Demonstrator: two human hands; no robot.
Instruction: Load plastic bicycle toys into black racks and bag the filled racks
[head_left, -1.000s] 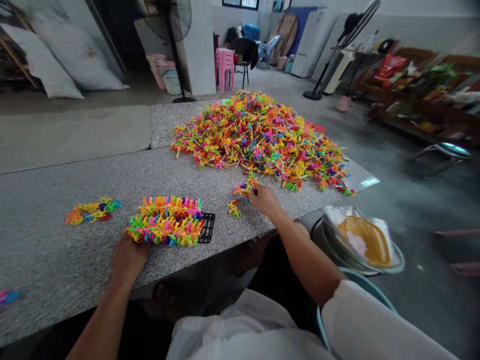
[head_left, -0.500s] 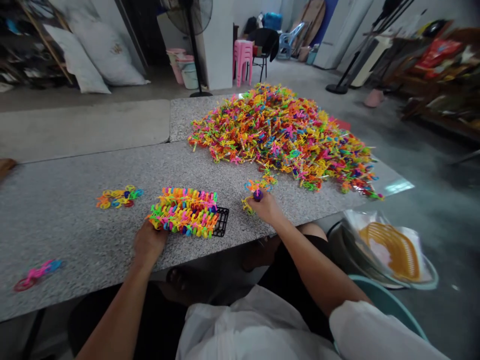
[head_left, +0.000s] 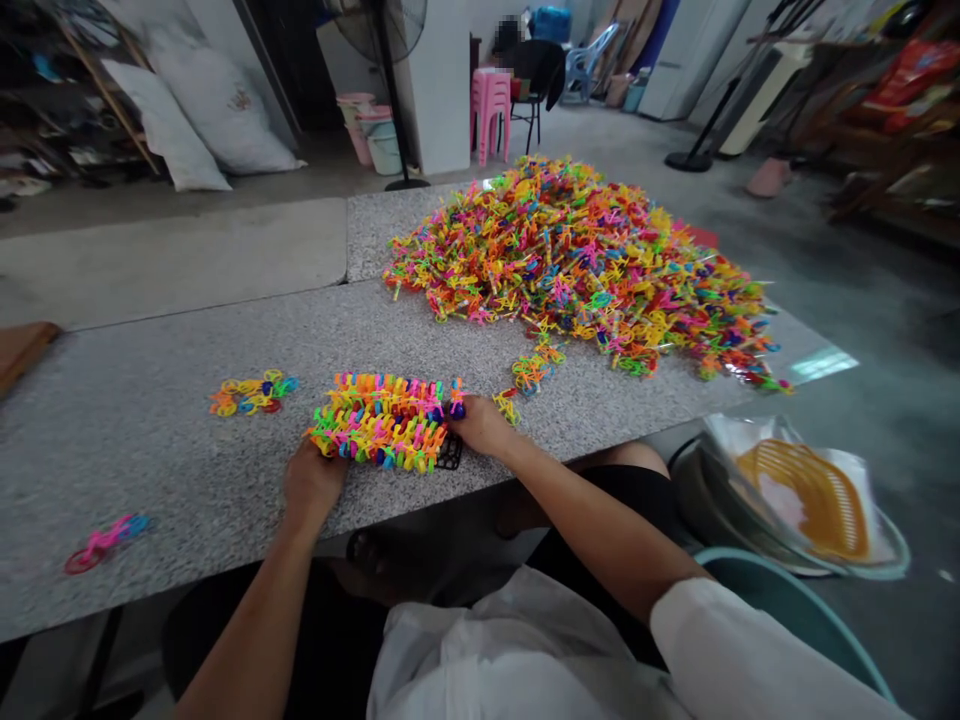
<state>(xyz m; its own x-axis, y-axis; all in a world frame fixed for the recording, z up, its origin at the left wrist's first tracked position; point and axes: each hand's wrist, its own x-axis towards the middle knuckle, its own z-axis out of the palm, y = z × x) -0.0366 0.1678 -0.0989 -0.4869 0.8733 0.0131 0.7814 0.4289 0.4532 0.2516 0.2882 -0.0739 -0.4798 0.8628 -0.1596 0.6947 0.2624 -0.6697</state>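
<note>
Loading step in hand: left hand (head_left: 311,482) steadying near-left edge of black grid tray (head_left: 450,452) packed with coloured pieces (head_left: 379,420), right hand (head_left: 480,422) pinching purple piece (head_left: 456,407) at tray's right end; next probably calls for seating it in an open slot.

rack (head_left: 450,452) on table (head_left: 187,470), pile (head_left: 585,260) behind

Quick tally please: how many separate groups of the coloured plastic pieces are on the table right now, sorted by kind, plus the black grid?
Big loose heap: 1
Small loose clusters: 4 (by the heap, by the right hand, left of the grid, pink one near the table edge)
Filled black grid: 1
Total: 6
</note>
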